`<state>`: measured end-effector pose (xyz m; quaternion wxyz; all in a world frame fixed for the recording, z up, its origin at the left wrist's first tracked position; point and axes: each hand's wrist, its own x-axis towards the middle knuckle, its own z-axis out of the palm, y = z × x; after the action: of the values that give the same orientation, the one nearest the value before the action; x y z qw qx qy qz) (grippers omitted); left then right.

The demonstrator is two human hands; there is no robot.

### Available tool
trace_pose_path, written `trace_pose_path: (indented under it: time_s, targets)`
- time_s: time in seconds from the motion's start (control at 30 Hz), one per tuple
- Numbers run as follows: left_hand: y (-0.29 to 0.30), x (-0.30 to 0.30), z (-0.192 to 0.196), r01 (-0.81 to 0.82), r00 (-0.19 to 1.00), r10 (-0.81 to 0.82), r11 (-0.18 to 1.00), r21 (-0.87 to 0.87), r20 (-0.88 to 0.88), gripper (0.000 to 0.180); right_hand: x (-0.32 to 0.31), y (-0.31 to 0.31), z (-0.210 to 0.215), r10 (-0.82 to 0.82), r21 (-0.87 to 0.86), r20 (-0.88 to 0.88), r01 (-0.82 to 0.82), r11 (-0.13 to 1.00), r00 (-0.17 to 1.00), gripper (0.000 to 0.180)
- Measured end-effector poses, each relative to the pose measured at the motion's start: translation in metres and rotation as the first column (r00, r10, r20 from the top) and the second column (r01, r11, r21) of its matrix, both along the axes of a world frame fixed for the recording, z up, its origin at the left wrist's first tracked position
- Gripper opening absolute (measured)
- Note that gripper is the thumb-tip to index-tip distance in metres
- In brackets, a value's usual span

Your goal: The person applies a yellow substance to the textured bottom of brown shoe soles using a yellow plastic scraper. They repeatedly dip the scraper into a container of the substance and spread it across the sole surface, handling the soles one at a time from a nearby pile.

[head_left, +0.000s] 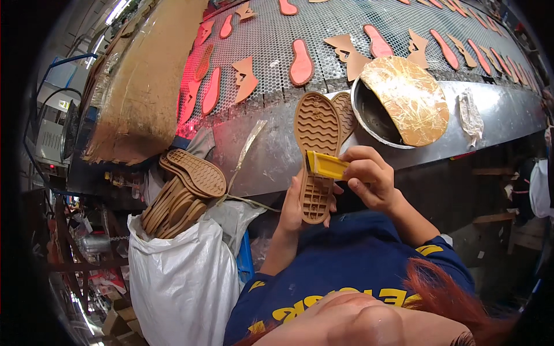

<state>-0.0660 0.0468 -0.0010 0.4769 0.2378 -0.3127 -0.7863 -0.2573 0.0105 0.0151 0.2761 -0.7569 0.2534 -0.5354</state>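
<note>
My left hand (294,205) grips a tan rubber shoe sole (317,124) around its heel end, with the patterned tread toward me. Pinched in my right hand (372,176) is a flat yellow tool (328,166) with a dark strip at one end; it lies across the middle of the sole, and its exact kind is unclear. Behind that sole a second sole (346,109) shows in part. A round metal bowl (358,106), half covered by a tan, scuffed board (412,98), stands just beyond my right hand.
Several stacked soles (193,176) fill a white sack (184,277) at my left. Past the metal ledge (254,153), a mesh conveyor (271,52) carries pink insole-shaped pieces (301,62) and tan cut-outs (244,79). A large cardboard cover (144,75) rises at the left. A crumpled wrapper (470,118) lies right.
</note>
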Motion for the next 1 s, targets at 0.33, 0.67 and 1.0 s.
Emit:
trace_pose_path:
  time_s: [0.33, 0.67, 1.0]
  targets:
    - [-0.011, -0.003, 0.003, -0.241, 0.969, 0.239, 0.97, 0.036, 0.062, 0.071, 0.021, 0.024, -0.004, 0.066, -0.112, -0.035, -0.069, 0.991, 0.997, 0.026]
    - [-0.018, 0.002, 0.005, -0.278, 0.961, 0.277, 0.96, 0.04, 0.025, 0.09, 0.013, 0.019, 0.0, 0.248, 0.031, -0.009, -0.248, 0.968, 0.969, 0.019]
    - [-0.02, 0.003, 0.018, -0.223, 0.974, 0.226, 0.958, 0.182, 0.003, 0.092, -0.001, -0.009, 0.006, 0.484, 0.245, 0.134, -0.502, 0.83, 0.865, 0.014]
